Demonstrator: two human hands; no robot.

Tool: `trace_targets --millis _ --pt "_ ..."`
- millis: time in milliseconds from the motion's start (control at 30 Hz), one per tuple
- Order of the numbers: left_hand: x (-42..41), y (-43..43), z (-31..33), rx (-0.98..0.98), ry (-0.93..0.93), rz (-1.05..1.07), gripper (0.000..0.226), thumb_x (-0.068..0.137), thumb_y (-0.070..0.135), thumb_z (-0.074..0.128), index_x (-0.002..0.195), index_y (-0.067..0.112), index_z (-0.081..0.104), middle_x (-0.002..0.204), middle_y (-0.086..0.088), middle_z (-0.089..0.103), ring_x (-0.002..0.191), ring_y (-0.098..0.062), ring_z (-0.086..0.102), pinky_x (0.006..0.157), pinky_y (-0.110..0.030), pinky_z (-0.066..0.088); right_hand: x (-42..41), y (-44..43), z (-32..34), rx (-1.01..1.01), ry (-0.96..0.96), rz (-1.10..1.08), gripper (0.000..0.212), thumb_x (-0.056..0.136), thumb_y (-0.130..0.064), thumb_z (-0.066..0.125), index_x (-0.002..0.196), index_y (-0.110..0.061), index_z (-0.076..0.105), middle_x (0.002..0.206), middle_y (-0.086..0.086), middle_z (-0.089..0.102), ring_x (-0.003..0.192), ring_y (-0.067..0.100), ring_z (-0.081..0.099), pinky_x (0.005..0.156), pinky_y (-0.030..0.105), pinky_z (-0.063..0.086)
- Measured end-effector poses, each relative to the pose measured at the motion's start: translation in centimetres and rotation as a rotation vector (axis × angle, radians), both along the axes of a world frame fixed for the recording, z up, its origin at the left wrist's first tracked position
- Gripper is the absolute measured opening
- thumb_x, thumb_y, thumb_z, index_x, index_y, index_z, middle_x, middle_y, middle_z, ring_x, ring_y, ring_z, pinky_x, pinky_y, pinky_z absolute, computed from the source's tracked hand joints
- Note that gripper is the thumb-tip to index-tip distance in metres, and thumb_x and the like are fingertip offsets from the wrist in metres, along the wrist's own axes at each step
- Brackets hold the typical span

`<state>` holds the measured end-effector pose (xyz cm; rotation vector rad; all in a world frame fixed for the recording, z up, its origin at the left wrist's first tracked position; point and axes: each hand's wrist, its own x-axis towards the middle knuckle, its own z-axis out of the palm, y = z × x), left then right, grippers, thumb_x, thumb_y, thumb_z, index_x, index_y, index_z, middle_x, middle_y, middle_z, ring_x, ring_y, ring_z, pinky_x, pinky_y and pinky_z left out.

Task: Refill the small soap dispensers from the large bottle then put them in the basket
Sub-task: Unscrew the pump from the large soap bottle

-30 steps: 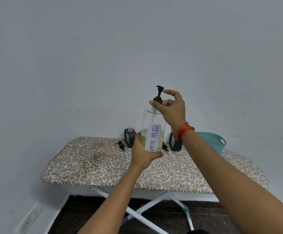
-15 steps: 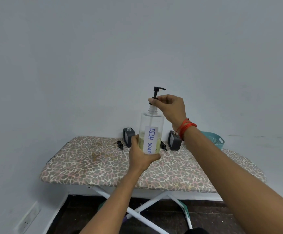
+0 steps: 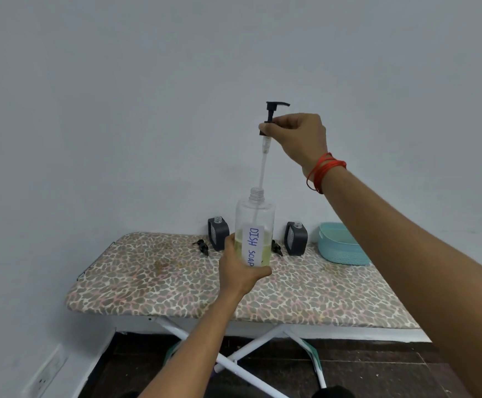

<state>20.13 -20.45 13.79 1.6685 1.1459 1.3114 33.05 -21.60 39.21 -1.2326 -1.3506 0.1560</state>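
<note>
While the left hand (image 3: pixel 239 271) clasps the large bottle (image 3: pixel 255 219) mid-frame, the fingers (image 3: pixel 265 127) of the right hand (image 3: pixel 300 136) pinch its pump (image 3: pixel 271 110). The tube (image 3: pixel 262 165) dips inside.

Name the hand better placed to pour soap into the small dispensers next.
Probably left: the left hand grips the large bottle low on its body, while the right hand pinches the raised pump.

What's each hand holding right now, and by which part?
The left hand grips the large bottle round its lower body; the right hand pinches the pump at its black collar.
</note>
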Motion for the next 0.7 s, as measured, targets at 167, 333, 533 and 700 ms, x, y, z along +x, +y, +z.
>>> trace_targets --millis 167,333,533,700 --pt "-0.1 0.1 -0.3 -0.003 0.018 -0.008 0.097 0.052 0.015 0.098 0.127 0.03 0.04 0.103 0.017 0.06 0.088 0.003 0.06 0.062 -0.012 0.048 0.2 -0.2 1.3 0.012 0.022 0.077 0.02 0.074 -0.037 0.083 0.087 -0.021 0.08 0.08 -0.013 0.077 0.086 -0.003 0.07 0.081 0.017 0.051" --pt "-0.3 0.2 -0.8 -0.008 0.025 -0.001 0.098 0.051 0.017 0.099 0.129 0.029 0.041 0.103 0.016 0.06 0.088 0.0 0.061 0.064 -0.019 0.052 0.4 -0.3 2.2 0.044 0.013 0.107 0.022 0.072 -0.037 0.085 0.087 -0.021 0.08 0.08 -0.011 0.077 0.088 0.0 0.072 0.084 0.022 0.052" --pt "-0.3 0.3 -1.0 0.006 0.022 0.004 0.099 0.051 0.017 0.098 0.128 0.033 0.039 0.103 0.016 0.061 0.089 -0.002 0.062 0.064 -0.019 0.052 0.7 -0.4 1.7 0.085 0.09 0.124 0.024 0.071 -0.035 0.086 0.089 -0.019 0.08 0.081 -0.007 0.078 0.088 0.005 0.073 0.092 0.031 0.056" --pt "-0.2 0.6 -1.0 0.005 0.028 0.008 0.099 0.051 0.016 0.098 0.128 0.032 0.039 0.104 0.016 0.06 0.09 0.0 0.061 0.062 -0.013 0.048 1.1 -0.3 1.0 0.08 0.115 0.146 0.025 0.073 -0.033 0.085 0.091 -0.016 0.08 0.083 -0.005 0.078 0.089 0.008 0.073 0.092 0.03 0.056"
